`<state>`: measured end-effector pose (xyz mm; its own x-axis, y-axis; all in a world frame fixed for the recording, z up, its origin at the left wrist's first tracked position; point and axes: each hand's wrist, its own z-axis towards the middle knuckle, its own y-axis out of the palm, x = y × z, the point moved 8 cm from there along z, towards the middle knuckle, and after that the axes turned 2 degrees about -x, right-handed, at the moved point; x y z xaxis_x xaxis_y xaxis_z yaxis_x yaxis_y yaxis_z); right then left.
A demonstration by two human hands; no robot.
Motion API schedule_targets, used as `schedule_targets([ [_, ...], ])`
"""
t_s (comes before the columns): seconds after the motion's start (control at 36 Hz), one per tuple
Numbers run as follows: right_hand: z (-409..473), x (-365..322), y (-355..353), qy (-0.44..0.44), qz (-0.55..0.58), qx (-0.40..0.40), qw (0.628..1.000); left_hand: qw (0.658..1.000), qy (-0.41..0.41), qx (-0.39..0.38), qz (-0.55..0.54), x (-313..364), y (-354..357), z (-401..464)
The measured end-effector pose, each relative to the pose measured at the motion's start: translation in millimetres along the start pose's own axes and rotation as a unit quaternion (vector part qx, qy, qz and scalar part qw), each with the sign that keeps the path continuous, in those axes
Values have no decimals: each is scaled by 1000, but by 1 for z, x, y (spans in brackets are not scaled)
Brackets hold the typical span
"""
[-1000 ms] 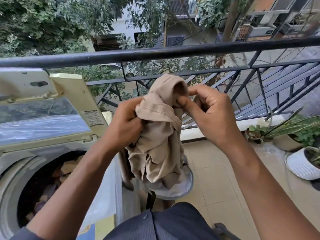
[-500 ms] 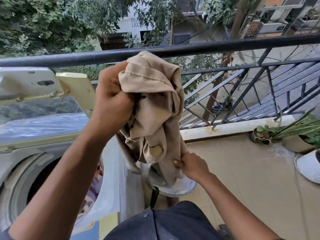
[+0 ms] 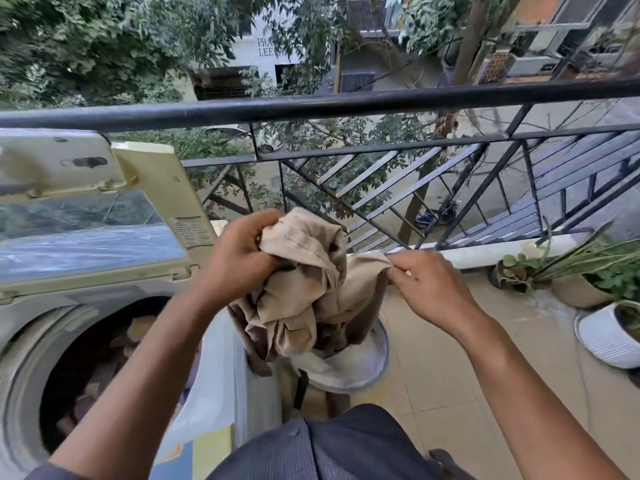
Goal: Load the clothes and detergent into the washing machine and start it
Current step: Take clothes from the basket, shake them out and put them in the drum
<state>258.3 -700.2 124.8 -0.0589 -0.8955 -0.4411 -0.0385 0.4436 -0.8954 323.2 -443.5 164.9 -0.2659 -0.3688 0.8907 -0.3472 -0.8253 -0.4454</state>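
A crumpled beige garment (image 3: 304, 292) hangs in front of me, above a white laundry basket (image 3: 360, 368). My left hand (image 3: 239, 258) grips its bunched upper part. My right hand (image 3: 429, 285) pinches a fold of the same garment on its right side. To the left stands a top-loading washing machine (image 3: 31, 341) with its lid (image 3: 86, 216) raised. Its drum opening (image 3: 104, 362) shows several clothes inside. No detergent is visible.
A black metal balcony railing (image 3: 346, 105) runs across in front. Potted plants (image 3: 595, 282) stand on the tiled floor at the right, one in a white ribbed pot (image 3: 606, 337). A plastic cover (image 3: 207, 386) drapes the machine's right side.
My left hand has lowered the garment from railing height to chest height. My right hand has risen from the garment's bottom hem and now pinches a fold at its right side.
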Motion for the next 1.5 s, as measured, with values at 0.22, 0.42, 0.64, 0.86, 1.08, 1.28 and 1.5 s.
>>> schedule_targets([
  [0.22, 2, -65, -73, -120, 174, 113, 971, 998, 8, -52, 44, -2, 28, -6],
  [0.42, 8, -91, -96, -164, 279, 151, 934, 991, 73, -45, 101, 24, 46, -2],
  [0.64, 18, -65, -82, -148, 205, 164, 953, 996, 62, 25, 50, 24, 24, 8],
  [0.86, 22, -31, -61, -101, 201, 155, 962, 984, 108, 122, -77, 52, -16, 27],
  [1.08, 18, -16, -4, -64, 263, 82, 959, 966, 170, 113, -159, 83, -14, 33],
  [1.28, 13, 35, 99, 62, 31, -78, 995, 958, 180, 135, -180, 89, -31, 35],
  [1.5, 18, 56, 100, 100, -9, -102, 990, 967, 176, 108, -149, 88, -34, 28],
])
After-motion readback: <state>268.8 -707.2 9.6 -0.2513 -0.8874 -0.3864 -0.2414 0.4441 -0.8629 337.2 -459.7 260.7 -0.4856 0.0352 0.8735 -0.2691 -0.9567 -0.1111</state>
